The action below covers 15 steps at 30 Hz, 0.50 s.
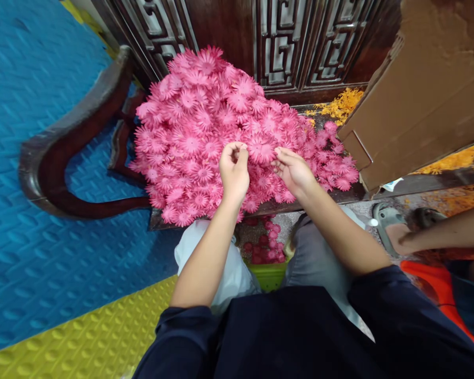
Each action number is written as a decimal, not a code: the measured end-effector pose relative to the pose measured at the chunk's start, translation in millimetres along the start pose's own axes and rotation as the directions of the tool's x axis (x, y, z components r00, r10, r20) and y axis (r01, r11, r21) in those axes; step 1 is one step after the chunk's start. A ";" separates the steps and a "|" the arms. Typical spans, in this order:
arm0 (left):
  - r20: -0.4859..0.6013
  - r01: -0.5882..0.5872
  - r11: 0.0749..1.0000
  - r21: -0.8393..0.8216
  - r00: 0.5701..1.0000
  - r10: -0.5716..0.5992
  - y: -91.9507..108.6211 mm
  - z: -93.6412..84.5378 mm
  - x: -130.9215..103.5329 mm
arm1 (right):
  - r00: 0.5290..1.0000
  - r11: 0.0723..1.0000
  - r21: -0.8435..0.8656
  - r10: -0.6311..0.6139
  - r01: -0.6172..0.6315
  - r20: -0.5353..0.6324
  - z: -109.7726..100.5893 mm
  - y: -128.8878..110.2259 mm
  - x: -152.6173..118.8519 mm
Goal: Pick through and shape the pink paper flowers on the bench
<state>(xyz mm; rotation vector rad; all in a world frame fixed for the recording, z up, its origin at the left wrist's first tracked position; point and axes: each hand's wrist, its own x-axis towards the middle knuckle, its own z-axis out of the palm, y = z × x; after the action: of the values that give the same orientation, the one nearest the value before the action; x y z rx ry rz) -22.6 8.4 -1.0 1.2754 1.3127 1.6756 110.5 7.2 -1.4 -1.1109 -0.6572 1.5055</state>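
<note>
A big heap of pink paper flowers (205, 121) lies on a dark wooden bench seat (339, 196) in front of me. My left hand (234, 171) hovers over the near side of the heap, fingertips pinched together on something small I cannot make out. My right hand (294, 171) is next to it, fingers curled, thumb and forefinger pinching a pink flower (263, 150) at the heap's top. Both forearms reach out from dark sleeves over my knees.
A brown cardboard box (422, 100) stands on the bench at right, with yellow flowers (342, 102) behind it. A green basket (266, 266) with pink pieces sits between my knees. Another person's arm (446, 234) is at right. Blue and yellow foam mats (35, 131) cover the floor at left.
</note>
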 end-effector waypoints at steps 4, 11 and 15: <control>-0.018 -0.049 0.999 0.016 0.999 0.049 0.8 4.0 -3.9 | 0.998 0.998 0.068 0.012 -0.007 -0.068 7.5 0.6 -2.6; -0.364 -0.104 0.982 0.157 0.918 0.156 -2.7 -39.2 33.1 | 0.940 0.992 0.070 -0.077 0.106 -0.333 -20.5 -20.2 24.9; -0.219 -0.159 0.874 0.458 0.933 0.285 -5.0 -44.8 39.6 | 0.977 0.991 0.029 -0.121 0.128 -0.173 -27.5 -14.3 29.5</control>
<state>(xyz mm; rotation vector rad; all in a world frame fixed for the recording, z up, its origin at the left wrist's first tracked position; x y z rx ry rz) -77.9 31.1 4.8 1.5325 1.8507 1.8396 142.6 34.5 -8.8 -1.1330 -0.5655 1.2953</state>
